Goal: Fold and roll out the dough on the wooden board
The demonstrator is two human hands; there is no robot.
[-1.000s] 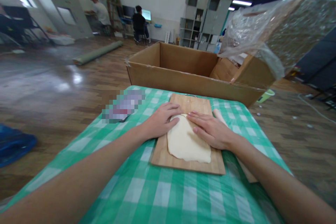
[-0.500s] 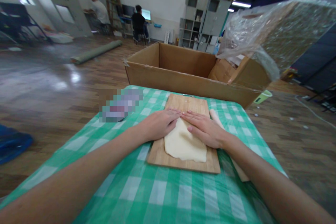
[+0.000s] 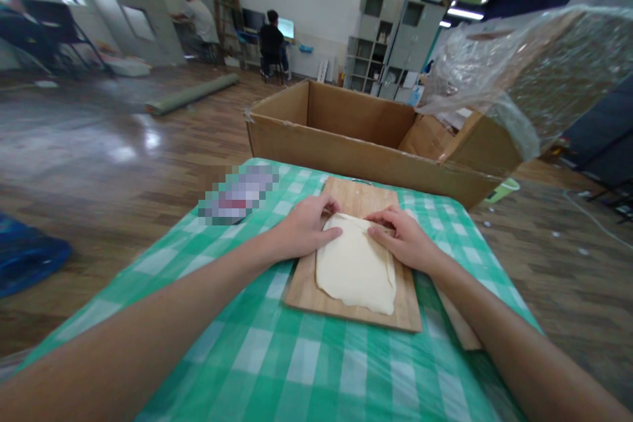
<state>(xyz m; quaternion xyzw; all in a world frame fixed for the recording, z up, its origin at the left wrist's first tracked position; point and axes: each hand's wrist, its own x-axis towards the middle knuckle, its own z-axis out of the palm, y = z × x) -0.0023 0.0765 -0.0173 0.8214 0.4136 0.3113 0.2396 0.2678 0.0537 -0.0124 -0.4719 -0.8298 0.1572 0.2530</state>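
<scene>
Since the frame half a second back, the hands have parted: fingertips that met flat over the far edge of the dough sheet (image 3: 356, 273) are now bent and set at its two far corners. Left hand (image 3: 310, 227): thumb over the left edge, fingers curled above it, a clear gap between. Right hand (image 3: 408, 241): thumb and forefinger near each other at the far right corner; cannot tell whether they pinch any dough.

The sheet lies flat on the wooden board (image 3: 363, 194), a crease along its far edge, another down its right side. Judged by look: light, soft, limp, likely to stretch or tear if one corner is pulled. Best hold: both far corners at once, broad finger pads, light pressure; slide under if it sticks.

Outward: board on the checked tablecloth (image 3: 267, 359); a wooden piece (image 3: 457, 320) beside it, partly under the right forearm; cardboard box (image 3: 370, 158) beyond.
</scene>
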